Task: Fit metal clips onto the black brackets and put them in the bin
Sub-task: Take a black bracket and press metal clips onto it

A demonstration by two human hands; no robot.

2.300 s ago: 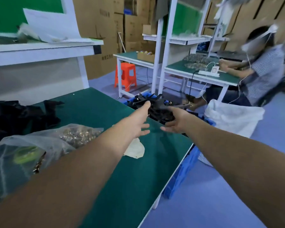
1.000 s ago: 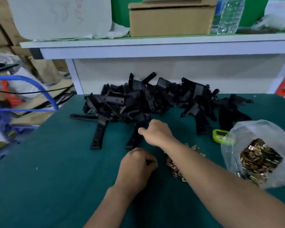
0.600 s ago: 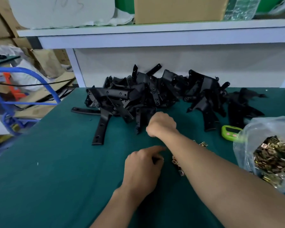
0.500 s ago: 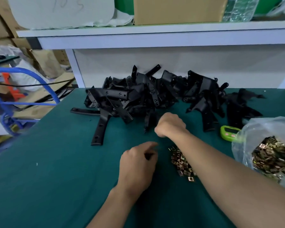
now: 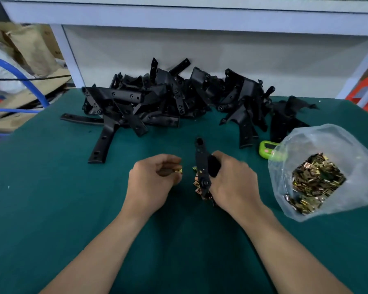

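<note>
Head view: the person's right hand (image 5: 232, 183) is clenched round one black bracket (image 5: 201, 162). It is a long, flat, matt arm with round holes along it, held over the middle of the desk (image 5: 51, 209) with its rounded end pointing toward the far edge. The left hand (image 5: 151, 183) pinches a single metal clip (image 5: 179, 171) between thumb and fingertips. The clip is small, folded and brass-coloured, just beside the bracket and apart from it. Beneath the bracket a small scatter of loose clips (image 5: 197, 185) lies on the desk's dark green, felt-like mat. Along the far edge sits a tangled heap of brackets (image 5: 168, 102) in the same matt black, some angled, some straight. Near the right edge stands a clear, crinkled plastic bag (image 5: 327, 145) with its mouth open, holding bagged clips (image 5: 317, 181) that glint gold. Between bag and heap lies a small, rounded lime-green device (image 5: 267, 149), partly behind the bag's film. Behind the far edge rises a smooth white shelf (image 5: 179, 9).
</note>
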